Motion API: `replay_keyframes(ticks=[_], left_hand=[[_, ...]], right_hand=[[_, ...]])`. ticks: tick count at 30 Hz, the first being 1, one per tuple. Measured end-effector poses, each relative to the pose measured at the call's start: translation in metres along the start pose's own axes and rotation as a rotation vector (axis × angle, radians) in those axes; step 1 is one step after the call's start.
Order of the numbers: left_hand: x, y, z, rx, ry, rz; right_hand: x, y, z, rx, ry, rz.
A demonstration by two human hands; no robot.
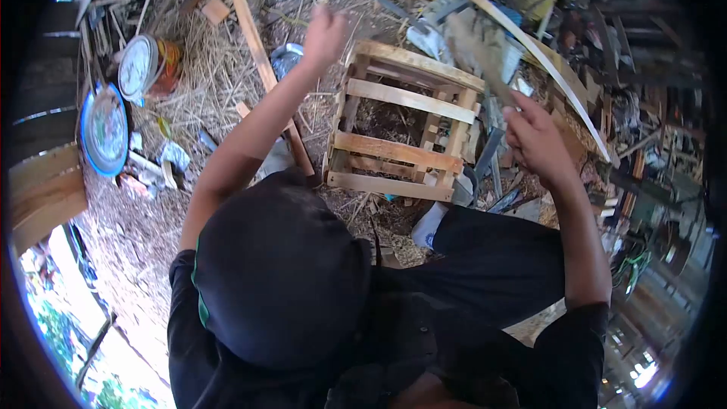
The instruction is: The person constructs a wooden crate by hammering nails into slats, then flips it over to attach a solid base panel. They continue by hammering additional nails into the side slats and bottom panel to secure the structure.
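Note:
A slatted wooden crate [397, 153] stands on the ground in front of me, its open-spaced slats facing up. My right hand [536, 140], to the right of the crate, is wrapped round the wooden handle of a hammer [491, 76]. The hammer slants up and left over the crate's far right corner, its head end smeared by motion. My left hand [326, 36] is raised beyond the crate's far left corner, its fingers closed together. What those fingers hold, if anything, is too small to make out.
A long wood strip [254, 34] lies left of the crate, and a curved pale strip [541, 57] at the right. A metal bowl [286, 59], a paint bucket [140, 70] and a blue-rimmed basin [104, 130] are on the left. Wood scraps and straw litter the ground.

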State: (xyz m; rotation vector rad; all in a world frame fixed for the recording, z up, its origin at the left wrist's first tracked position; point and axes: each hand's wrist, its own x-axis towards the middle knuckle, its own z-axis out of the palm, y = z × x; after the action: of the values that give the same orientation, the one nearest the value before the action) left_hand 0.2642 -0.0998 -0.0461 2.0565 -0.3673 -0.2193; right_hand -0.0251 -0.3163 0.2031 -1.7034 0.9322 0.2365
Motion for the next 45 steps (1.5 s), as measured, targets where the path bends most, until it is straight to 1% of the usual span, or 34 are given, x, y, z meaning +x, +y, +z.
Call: replay_keyframes(ticks=[2, 3, 4, 5, 6, 8, 9, 10, 11, 12, 13, 14, 15, 16, 17, 18, 20, 21, 23, 24, 25, 27, 28, 30, 31, 32, 34, 35, 36, 38, 39, 40, 42, 45], left_hand=[[0.006, -0.007, -0.035, -0.19, -0.003, -0.042], [0.011, -0.004, -0.056, -0.241, -0.024, 0.009], [0.014, 0.002, -0.073, -0.29, -0.047, 0.055], [0.008, 0.026, -0.097, -0.335, -0.121, 0.128], [0.002, 0.054, -0.125, -0.194, -0.216, 0.117], [-0.016, 0.12, -0.175, 0.049, -0.421, 0.194], [-0.02, 0.14, -0.191, 0.097, -0.477, 0.285], [-0.026, 0.161, -0.204, 0.145, -0.537, 0.375], [-0.034, 0.181, -0.215, 0.364, -0.532, 0.467], [-0.043, 0.199, -0.222, 0.368, -0.532, 0.475], [-0.052, 0.214, -0.224, 0.47, -0.585, 0.492], [-0.062, 0.225, -0.221, 0.568, -0.643, 0.51], [-0.082, 0.235, -0.213, 0.586, -0.655, 0.517], [-0.106, 0.246, -0.199, 0.652, -0.645, 0.44], [-0.124, 0.245, -0.181, 0.643, -0.621, 0.429], [-0.139, 0.232, -0.16, 0.637, -0.594, 0.419], [-0.158, 0.191, -0.119, 0.517, -0.554, 0.635], [-0.163, 0.179, -0.105, 0.516, -0.557, 0.635], [-0.171, 0.158, -0.082, 0.757, -0.592, 0.661], [-0.174, 0.144, -0.075, 0.753, -0.594, 0.655], [-0.174, 0.129, -0.069, 0.736, -0.607, 0.729], [-0.18, 0.111, -0.059, 0.7, -0.593, 0.858], [-0.182, 0.107, -0.054, 0.699, -0.598, 0.863], [-0.189, 0.104, -0.045, 0.736, -0.587, 0.935], [-0.187, 0.104, -0.044, 0.765, -0.679, 0.906], [-0.188, 0.104, -0.043, 0.765, -0.68, 0.909], [-0.194, 0.113, -0.044, 1.046, -0.721, 0.834], [-0.194, 0.112, -0.042, 1.079, -0.737, 0.782], [-0.194, 0.112, -0.041, 1.079, -0.741, 0.786], [-0.192, 0.112, -0.041, 1.06, -0.792, 0.694], [-0.191, 0.113, -0.04, 1.061, -0.806, 0.686], [-0.19, 0.112, -0.038, 1.061, -0.812, 0.693], [-0.189, 0.112, -0.036, 1.058, -0.813, 0.716], [-0.189, 0.114, -0.034, 1.06, -0.809, 0.711]], right_hand=[[-0.008, 0.01, -0.005, -0.178, -0.135, 0.008], [-0.006, 0.022, -0.006, -0.158, -0.118, -0.014], [-0.001, 0.035, -0.006, -0.3, -0.197, -0.099], [0.0, 0.041, -0.007, -0.446, -0.277, -0.181], [-0.008, 0.034, -0.004, -0.433, -0.268, -0.195], [-0.026, 0.011, 0.01, -0.516, -0.272, -0.097], [-0.03, 0.007, 0.012, -0.51, -0.271, -0.109], [-0.035, 0.004, 0.012, -0.493, -0.21, -0.117], [-0.037, 0.0, 0.01, -0.476, -0.146, -0.126], [-0.035, -0.002, 0.005, -0.471, -0.14, -0.13], [-0.032, 0.0, -0.001, -0.469, -0.135, -0.176], [-0.028, 0.004, -0.009, -0.468, -0.128, -0.215], [-0.018, 0.008, -0.02, -0.531, -0.136, -0.211], [-0.018, 0.008, -0.029, -0.598, -0.146, -0.208], [-0.021, 0.011, -0.038, -0.551, -0.144, -0.149], [-0.021, 0.014, -0.046, -0.554, -0.135, -0.146], [-0.011, 0.026, -0.058, -0.617, -0.158, -0.075], [-0.006, 0.031, -0.061, -0.622, -0.169, -0.07], [-0.013, 0.03, -0.061, -0.617, -0.139, -0.057], [-0.017, 0.031, -0.06, -0.611, -0.11, -0.046], [-0.02, 0.033, -0.058, -0.614, -0.113, -0.043], [-0.024, 0.037, -0.058, -0.669, -0.031, -0.066], [-0.023, 0.041, -0.062, -0.666, -0.028, -0.063], [-0.02, 0.05, -0.069, -0.658, -0.115, -0.046], [-0.02, 0.053, -0.07, -0.655, -0.111, -0.046], [-0.022, 0.058, -0.071, -0.645, -0.098, -0.037], [-0.023, 0.064, -0.072, -0.634, -0.084, -0.026], [-0.023, 0.066, -0.072, -0.643, -0.076, -0.023], [-0.022, 0.071, -0.074, -0.651, -0.067, -0.019], [-0.019, 0.079, -0.078, -0.655, -0.059, -0.032], [-0.019, 0.083, -0.079, -0.663, -0.054, -0.049], [-0.019, 0.087, -0.08, -0.657, -0.05, -0.043], [-0.018, 0.095, -0.081, -0.744, -0.008, -0.092], [-0.016, 0.102, -0.085, -0.737, -0.003, -0.132]])
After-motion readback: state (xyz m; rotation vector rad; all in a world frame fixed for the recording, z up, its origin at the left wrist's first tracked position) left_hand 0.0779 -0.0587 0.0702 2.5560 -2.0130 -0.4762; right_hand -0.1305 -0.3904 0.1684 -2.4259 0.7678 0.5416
